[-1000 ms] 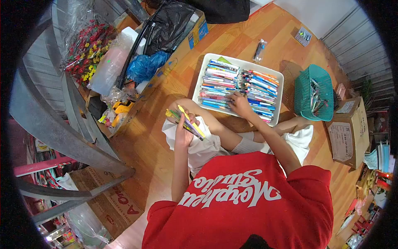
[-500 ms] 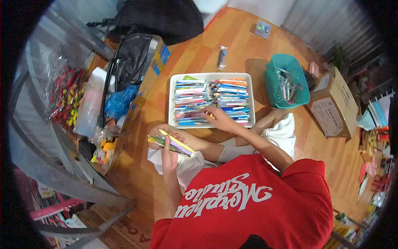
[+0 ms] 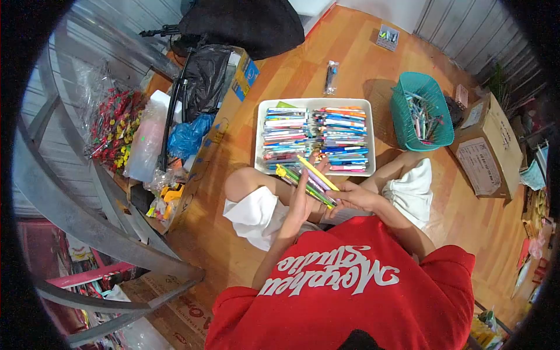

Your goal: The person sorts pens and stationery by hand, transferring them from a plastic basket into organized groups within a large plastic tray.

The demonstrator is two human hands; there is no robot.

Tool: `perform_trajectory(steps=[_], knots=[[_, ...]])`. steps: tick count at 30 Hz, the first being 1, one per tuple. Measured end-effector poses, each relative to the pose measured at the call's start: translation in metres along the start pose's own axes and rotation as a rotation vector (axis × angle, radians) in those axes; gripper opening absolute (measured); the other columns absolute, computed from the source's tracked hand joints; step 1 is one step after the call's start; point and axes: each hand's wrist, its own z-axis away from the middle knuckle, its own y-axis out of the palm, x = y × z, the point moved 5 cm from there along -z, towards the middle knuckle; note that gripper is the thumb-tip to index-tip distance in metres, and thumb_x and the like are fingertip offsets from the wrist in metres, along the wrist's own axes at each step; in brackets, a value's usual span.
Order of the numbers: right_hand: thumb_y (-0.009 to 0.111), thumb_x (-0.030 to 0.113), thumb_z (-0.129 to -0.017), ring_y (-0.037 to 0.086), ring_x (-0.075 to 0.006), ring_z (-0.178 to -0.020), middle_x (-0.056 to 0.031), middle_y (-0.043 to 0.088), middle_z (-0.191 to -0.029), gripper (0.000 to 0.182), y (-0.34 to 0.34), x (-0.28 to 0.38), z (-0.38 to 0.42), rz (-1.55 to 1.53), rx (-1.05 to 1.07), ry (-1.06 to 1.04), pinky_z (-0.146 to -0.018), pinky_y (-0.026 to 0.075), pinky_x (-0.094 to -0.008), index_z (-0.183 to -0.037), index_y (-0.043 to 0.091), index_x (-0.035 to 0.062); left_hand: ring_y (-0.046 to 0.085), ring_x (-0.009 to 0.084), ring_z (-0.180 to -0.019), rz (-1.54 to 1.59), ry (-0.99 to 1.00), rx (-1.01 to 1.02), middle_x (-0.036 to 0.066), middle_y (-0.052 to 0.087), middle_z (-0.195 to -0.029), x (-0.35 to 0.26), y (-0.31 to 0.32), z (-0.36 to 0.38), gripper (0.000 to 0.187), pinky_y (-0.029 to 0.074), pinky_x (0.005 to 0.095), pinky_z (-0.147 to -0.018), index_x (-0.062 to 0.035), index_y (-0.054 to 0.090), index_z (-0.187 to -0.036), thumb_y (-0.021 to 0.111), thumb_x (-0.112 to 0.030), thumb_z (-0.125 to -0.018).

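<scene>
Centrally in the frame, a person in a red top sits on a wooden floor [image 3: 350, 52], seen from above. Their left hand [image 3: 300, 201] is closed around a bundle of pens [image 3: 306, 182], yellow, green and purple, which fans out toward the upper left. Their right hand [image 3: 356, 197] touches the bundle's lower end, fingers curled against it. Just above the hands lies a white tray [image 3: 258, 140] filled with rows of colourful pens. A teal basket [image 3: 446, 131] stands at upper right, beside a cardboard box [image 3: 487, 149].
</scene>
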Motion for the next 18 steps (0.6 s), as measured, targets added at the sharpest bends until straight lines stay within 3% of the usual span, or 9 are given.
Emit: perform_trajectory(steps=[9,15,16,18], knots=[[0.047,0.026,-0.096,0.063,-0.0197,-0.084,-0.0140,0.062,-0.094,0.034,0.002,-0.003,-0.044,0.164,0.084,0.096,-0.073,0.053,-0.0315,-0.113,0.049,-0.0028,0.041,0.0287,-0.125,-0.039,0.043,-0.184,0.023,0.042,-0.132,-0.013,-0.046,0.002,0.050,0.031,0.0392,-0.107,0.0023,0.033,-0.132,0.042,-0.032,-0.096],[0.046,0.022,-0.096,0.065,-0.0191,-0.073,-0.0121,0.061,-0.085,0.031,-0.011,0.027,-0.086,0.432,-0.139,0.028,-0.064,0.056,-0.0268,-0.106,0.051,-0.0061,0.042,0.0260,-0.124,0.036,0.023,-0.242,0.016,0.043,-0.134,-0.017,-0.090,-0.046,0.049,0.035,0.0394,-0.104,-0.0016,0.036,-0.133,0.044,-0.033,-0.096],[0.046,0.022,-0.095,0.065,-0.0190,-0.072,-0.0121,0.061,-0.084,0.031,-0.018,0.031,-0.095,0.524,-0.167,0.015,-0.063,0.056,-0.0264,-0.105,0.051,-0.0066,0.046,0.0237,-0.119,0.050,0.028,-0.329,0.012,0.047,-0.129,-0.021,-0.097,-0.052,0.047,0.039,0.0387,-0.100,-0.0035,0.038,-0.131,0.045,-0.032,-0.095],[0.048,0.022,-0.094,0.065,-0.0184,-0.065,-0.0109,0.060,-0.080,0.031,-0.025,0.050,-0.111,0.741,-0.224,-0.006,-0.059,0.054,-0.0259,-0.102,0.051,-0.0078,0.050,0.0253,-0.114,0.039,0.111,-0.435,0.013,0.051,-0.121,-0.024,-0.122,-0.068,0.042,0.043,0.0411,-0.095,-0.0022,0.039,-0.127,0.046,-0.030,-0.096]])
